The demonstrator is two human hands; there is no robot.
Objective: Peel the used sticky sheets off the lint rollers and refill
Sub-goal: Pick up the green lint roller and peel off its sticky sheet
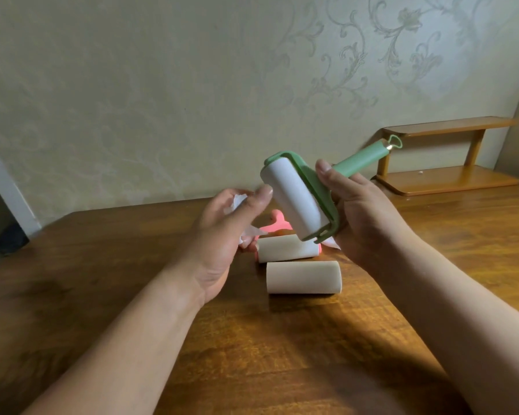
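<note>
Green lint roller [300, 202], white roll, seemingly clean

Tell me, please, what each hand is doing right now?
Left hand: closed on a crumpled white sheet.
Right hand: holding the green lint roller up.

Mint-green frame and handle on the lint roller [318, 187], with a small brass-coloured ring near the handle's end and a plain white sticky roll. Crumpled white sheet [237, 203] between the fingers [262, 194] of the left hand [222, 235]. Coral-pink frame on the second lint roller [285, 247], its roll off-white. Cream, unmarked spare roll [303, 277]. Warm reddish-brown surface [252, 354], streaked with darker wood grain and a brighter golden patch. Honey-orange wooden shelf [450, 158]. Pale beige-green wallpaper [162, 85], patterned with faint grey-silver scrolling vines and flowers, clearest toward the upper right.
</note>
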